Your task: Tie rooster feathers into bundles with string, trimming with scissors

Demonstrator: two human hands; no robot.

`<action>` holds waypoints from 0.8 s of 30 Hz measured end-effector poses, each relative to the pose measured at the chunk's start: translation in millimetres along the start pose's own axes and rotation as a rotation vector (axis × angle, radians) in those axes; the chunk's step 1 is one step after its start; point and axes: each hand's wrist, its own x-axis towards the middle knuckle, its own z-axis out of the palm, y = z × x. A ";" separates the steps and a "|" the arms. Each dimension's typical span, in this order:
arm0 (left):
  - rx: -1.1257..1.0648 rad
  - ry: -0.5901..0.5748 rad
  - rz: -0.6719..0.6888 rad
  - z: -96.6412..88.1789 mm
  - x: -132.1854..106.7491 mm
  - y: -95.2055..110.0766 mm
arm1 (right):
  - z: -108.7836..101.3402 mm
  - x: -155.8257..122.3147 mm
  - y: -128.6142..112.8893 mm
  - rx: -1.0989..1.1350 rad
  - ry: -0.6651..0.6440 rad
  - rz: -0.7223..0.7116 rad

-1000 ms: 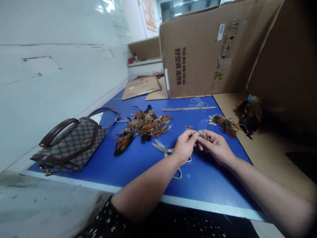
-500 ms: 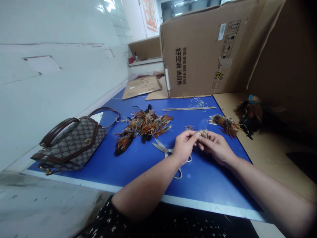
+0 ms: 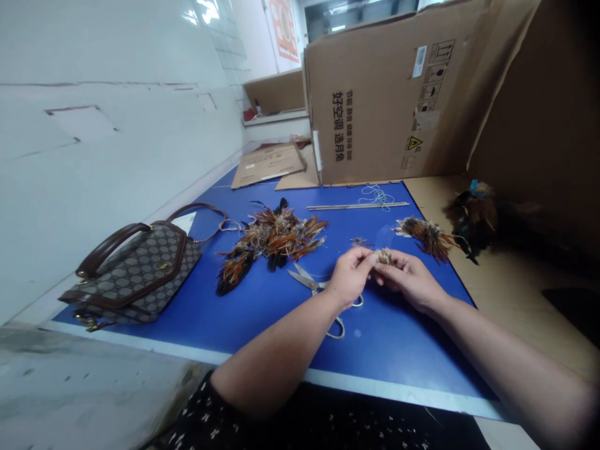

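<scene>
Both my hands meet over the blue tabletop, fingers pinched round a small tuft of pale brown feathers (image 3: 384, 255). My left hand (image 3: 350, 275) grips its left end between thumb and fingers, and my right hand (image 3: 407, 279) holds it from the right; most of the tuft is hidden by the fingers. Partly under my left hand and wrist lie open scissors (image 3: 307, 279), blades pointing up and left. A few loose feather bits (image 3: 360, 242) rest just behind my hands. A bundle of brown feathers (image 3: 425, 237) lies to the right, beyond my right hand.
A large pile of orange-brown and black feathers (image 3: 276, 236) covers the table left of the scissors. Farther left sits a patterned handbag (image 3: 140, 269). Thin sticks (image 3: 356, 205) and tangled thread (image 3: 377, 195) lie at the back, before a big cardboard box (image 3: 375, 119). Dark feathers (image 3: 473, 212) lie far right.
My fingers have shifted very slightly around the feather tuft, which sits a touch farther left. Everything else stays in place.
</scene>
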 end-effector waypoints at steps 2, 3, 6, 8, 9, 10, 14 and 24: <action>0.008 0.071 0.032 1.2 -0.4 3.4 | -0.8 0.8 -0.7 -0.030 0.081 -0.036; 0.014 0.105 0.049 1.5 -0.5 5.2 | -1.7 1.3 -1.1 -0.048 0.128 -0.061; 0.015 0.128 0.031 1.8 -0.6 8.8 | -6.4 2.7 -2.2 -0.091 0.239 -0.131; -0.011 0.092 -0.019 1.9 -0.7 8.7 | -9.9 3.0 -3.6 -0.107 0.251 -0.154; -0.030 0.069 -0.041 2.1 -0.7 7.8 | -11.4 2.9 -4.4 -0.117 0.239 -0.159; -0.051 0.047 -0.055 2.2 -0.8 6.6 | -12.7 2.8 -5.2 -0.130 0.218 -0.161; -0.101 -0.007 -0.086 1.2 0.1 1.8 | -16.6 2.2 -7.8 -0.199 0.153 -0.179; -0.003 -0.083 -0.106 -4.3 1.4 5.1 | -24.1 2.0 -8.9 -0.272 0.166 -0.235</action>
